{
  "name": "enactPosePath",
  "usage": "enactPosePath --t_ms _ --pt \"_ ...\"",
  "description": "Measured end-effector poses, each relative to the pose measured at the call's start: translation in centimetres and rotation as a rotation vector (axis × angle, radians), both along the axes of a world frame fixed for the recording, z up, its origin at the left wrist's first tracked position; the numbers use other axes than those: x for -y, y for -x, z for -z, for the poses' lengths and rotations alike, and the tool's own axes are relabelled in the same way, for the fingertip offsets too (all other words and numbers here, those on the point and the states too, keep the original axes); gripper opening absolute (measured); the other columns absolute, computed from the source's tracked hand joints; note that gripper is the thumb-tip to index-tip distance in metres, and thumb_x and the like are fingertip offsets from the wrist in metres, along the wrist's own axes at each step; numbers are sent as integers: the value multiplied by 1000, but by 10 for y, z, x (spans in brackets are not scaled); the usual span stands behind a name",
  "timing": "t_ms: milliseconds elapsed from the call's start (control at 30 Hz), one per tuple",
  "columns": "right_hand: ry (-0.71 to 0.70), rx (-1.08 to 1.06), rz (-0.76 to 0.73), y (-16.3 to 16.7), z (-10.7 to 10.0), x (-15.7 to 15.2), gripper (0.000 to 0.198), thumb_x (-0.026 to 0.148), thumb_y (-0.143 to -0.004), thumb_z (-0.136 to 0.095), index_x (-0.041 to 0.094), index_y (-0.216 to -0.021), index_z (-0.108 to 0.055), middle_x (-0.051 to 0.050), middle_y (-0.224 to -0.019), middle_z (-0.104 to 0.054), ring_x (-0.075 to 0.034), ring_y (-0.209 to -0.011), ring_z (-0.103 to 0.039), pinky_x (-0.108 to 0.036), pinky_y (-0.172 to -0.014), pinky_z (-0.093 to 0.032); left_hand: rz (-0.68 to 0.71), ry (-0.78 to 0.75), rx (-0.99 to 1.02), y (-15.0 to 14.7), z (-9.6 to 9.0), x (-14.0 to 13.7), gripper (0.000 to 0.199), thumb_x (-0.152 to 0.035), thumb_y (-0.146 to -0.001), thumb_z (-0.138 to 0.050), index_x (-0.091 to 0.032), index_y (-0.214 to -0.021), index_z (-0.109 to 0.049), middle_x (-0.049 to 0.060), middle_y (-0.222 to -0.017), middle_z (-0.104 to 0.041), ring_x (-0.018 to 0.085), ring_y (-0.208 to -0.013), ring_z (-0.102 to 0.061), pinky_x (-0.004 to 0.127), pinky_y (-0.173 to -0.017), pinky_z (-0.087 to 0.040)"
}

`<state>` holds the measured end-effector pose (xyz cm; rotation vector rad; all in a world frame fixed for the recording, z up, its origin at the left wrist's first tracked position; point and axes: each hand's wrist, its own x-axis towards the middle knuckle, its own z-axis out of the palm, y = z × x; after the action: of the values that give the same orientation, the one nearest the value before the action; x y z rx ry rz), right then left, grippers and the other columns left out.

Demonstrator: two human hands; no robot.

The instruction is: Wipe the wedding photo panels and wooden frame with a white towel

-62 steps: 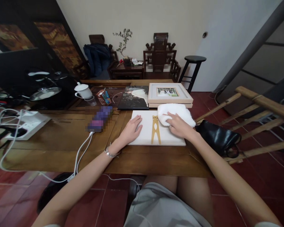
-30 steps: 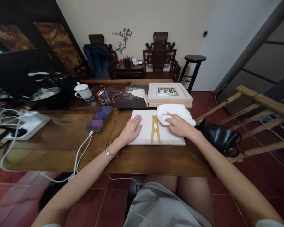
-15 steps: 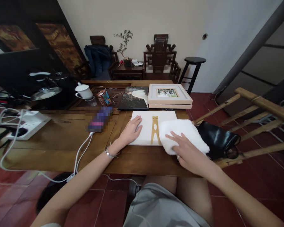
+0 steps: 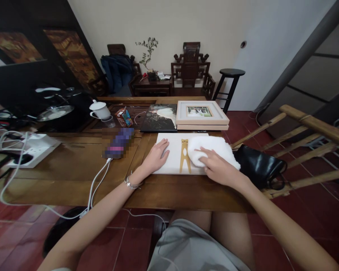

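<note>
Two hands, both mine, lie near the frame's centre: left hand (image 4: 157, 156) flat on the board (image 4: 173, 146), fingers close, thumb apart; right hand (image 4: 220, 167) on the cloth (image 4: 214, 144), index stretched, pinching or not I cannot tell. The cloth covers the board's right side, beside the bear (image 4: 184, 143).

No words or numbers can be read — the printed carton's (image 4: 124, 117) markings are too small.
</note>
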<state>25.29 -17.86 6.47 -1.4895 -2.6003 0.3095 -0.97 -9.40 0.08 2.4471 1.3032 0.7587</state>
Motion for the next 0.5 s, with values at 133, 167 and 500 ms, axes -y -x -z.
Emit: enactPosePath --t_ms 133,167,500 --pt "-41 -9 113 21 5 -40 40 3 -80 -38 11 -114 -59 -22 -141 -47 -38 -138 -32 -64 -104 -32 6 2 8 0 0 0 42 -27 -93 -42 -10 -129 -55 19 -142 -49 31 -137 -39 54 -112 -31" --pt "-51 -15 123 28 4 -48 40 4 -81 -38 11 -115 -58 -22 -142 -45 -39 -137 -33 -65 -102 -33 6 2 6 0 -1 0 43 -28 -93 -42 -10 -129 -55 19 -142 -49 31 -137 -40 54 -112 -31" --pt "-144 137 -101 75 19 -14 37 5 -83 -44 13 -110 -67 -19 -153 -31 -42 -143 -15 -71 -108 -17 7 -17 -18 0 0 0 44 -24 -92 -40 -9 -130 -54 19 -142 -48 30 -136 -41 54 -111 -34"
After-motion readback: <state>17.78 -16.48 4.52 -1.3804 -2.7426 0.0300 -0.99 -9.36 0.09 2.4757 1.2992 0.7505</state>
